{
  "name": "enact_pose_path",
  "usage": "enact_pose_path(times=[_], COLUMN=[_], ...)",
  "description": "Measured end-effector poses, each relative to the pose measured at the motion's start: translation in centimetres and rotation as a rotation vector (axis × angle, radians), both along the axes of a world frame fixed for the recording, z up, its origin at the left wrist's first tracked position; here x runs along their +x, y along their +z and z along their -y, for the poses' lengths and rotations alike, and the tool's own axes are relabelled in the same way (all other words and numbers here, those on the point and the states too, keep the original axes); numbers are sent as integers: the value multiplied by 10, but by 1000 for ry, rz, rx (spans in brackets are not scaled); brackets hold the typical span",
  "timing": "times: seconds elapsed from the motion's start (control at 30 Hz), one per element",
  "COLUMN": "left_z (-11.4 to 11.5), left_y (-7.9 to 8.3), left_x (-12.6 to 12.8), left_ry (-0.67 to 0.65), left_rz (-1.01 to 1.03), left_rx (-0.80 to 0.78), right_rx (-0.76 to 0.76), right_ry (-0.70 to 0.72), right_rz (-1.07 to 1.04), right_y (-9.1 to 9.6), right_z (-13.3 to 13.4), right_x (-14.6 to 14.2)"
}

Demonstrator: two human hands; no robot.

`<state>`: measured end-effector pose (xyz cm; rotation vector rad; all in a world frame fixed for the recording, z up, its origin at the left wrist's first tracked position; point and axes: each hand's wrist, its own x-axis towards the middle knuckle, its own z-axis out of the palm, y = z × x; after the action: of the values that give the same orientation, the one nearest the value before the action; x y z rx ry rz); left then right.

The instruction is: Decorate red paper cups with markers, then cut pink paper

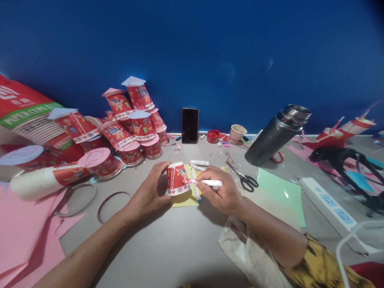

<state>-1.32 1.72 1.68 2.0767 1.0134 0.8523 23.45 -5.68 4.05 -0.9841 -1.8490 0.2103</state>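
My left hand [151, 192] is closed round a red printed paper cup [177, 179], holding it on its side just above the table. My right hand [220, 192] grips a white marker or glue pen [210, 183] whose tip touches the cup's lower rim. Under the cup lies a yellow paper sheet [183, 199] with another pen [196, 193] on it. A white stick-shaped tube [199, 163] lies just behind.
A heap of finished red cups with paper lids [132, 120] fills the back left. Scissors [244, 178], a green sheet [282, 194], a tilted steel flask [276, 134], a phone [190, 125], a power strip [328, 204] and pink paper [27, 228] surround the work spot.
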Motion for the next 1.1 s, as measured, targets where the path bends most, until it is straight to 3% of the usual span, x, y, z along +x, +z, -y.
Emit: enact_pose_path(times=[0.1, 0.3, 0.47, 0.63, 0.9, 1.1], left_z=[0, 0, -7, -12, -13, -14], left_y=[-1, 0, -14, -25, -25, -25], left_x=[0, 0, -7, -12, -12, -13], left_ry=[2, -14, -37, 18, 7, 8], left_rz=[-3, 2, 83, 164, 212, 209], left_rx=[-17, -79, -120, -198, -230, -186], right_rx=[-2, -10, -130, -294, -352, -335], right_ry=[32, -77, -121, -50, 28, -102], right_rz=[16, -124, -316, -447, -466, -377], right_y=[0, 0, -4, -4, -4, -1], right_z=[-1, -3, -5, -6, -6, -9], right_x=[0, 6, 10, 9, 9, 17])
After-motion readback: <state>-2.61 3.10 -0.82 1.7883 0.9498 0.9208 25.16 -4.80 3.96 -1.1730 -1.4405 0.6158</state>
